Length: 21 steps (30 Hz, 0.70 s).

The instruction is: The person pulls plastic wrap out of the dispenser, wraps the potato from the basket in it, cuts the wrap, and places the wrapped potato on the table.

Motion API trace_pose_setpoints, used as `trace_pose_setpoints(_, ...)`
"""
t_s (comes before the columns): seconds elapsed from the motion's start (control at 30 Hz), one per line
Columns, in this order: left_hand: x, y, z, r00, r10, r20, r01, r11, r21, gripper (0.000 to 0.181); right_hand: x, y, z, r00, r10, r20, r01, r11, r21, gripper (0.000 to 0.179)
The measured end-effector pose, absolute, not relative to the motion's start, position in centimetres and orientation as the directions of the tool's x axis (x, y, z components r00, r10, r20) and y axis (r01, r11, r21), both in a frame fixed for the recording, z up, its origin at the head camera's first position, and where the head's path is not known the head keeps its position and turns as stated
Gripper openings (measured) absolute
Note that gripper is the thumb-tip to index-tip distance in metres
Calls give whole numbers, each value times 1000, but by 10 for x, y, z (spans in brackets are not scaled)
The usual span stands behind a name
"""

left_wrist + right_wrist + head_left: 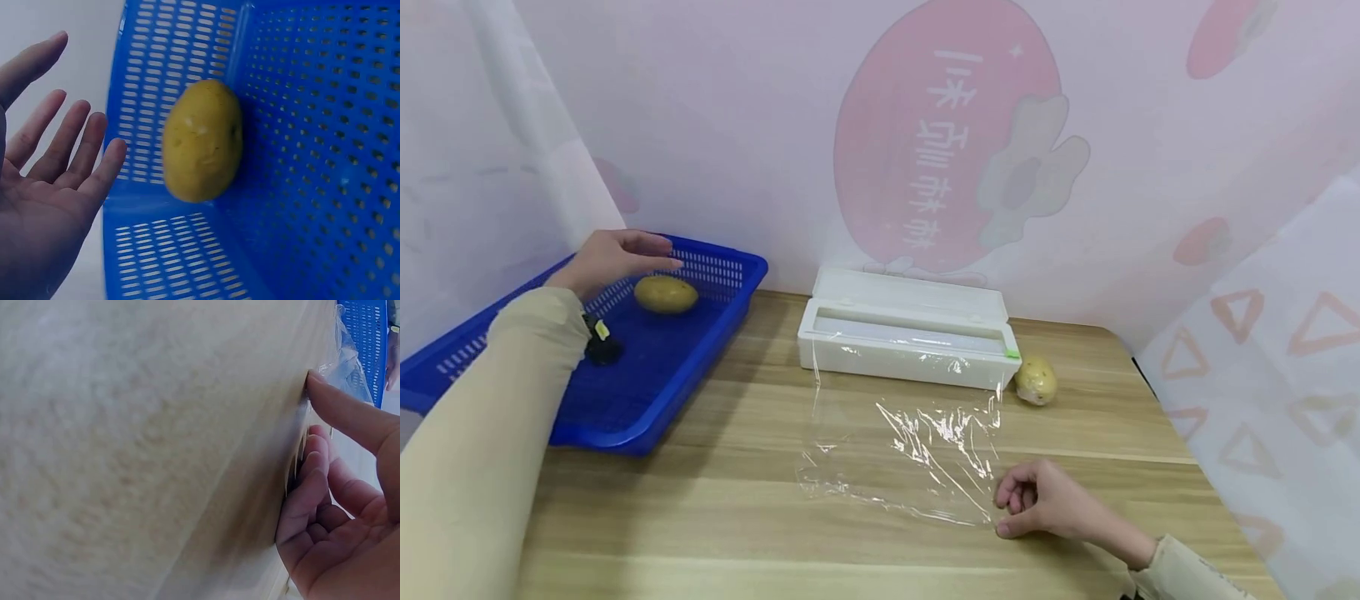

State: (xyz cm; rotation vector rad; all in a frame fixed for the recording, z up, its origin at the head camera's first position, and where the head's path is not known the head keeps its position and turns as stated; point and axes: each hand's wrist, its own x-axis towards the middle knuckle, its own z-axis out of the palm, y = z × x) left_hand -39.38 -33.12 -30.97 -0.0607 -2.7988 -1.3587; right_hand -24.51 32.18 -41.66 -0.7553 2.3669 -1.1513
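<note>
My left hand point(617, 258) hovers over the blue basket point(703, 367), fingers extended, just above a potato point(666, 295). In the left wrist view that potato point(203, 140) leans against the slotted basket wall, and the hand's spread fingers are beside it, apart from it. A sheet of clear plastic wrap point(895, 450) lies pulled out from a white dispenser box point(910, 364) with its lid raised. Beside the sheet's near right corner, my right hand point(1052, 504) rests low at the tabletop, fingers loosely curled. Its thumb and fingertips stand apart at the table in the right wrist view.
Another potato point(1036, 381) sits against the right end of the dispenser box. The wooden table point(737, 517) backs onto a pale printed curtain point(737, 125). At the box's right end is a small green piece point(1012, 353).
</note>
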Motion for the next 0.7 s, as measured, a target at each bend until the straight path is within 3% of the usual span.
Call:
trace_pose_setpoints(0.4, -397, -353, -357, -986, -154, 58, -48, 607, 793, 93, -241, 321, -420, -782, -612, -118, -276, 510, -815, 27)
trace_pose_setpoints(0.7, -394, -355, -367, -987, -158, 20, -89, 654, 751, 94, -241, 321, -419, -784, -609, -118, -271, 508, -818, 27)
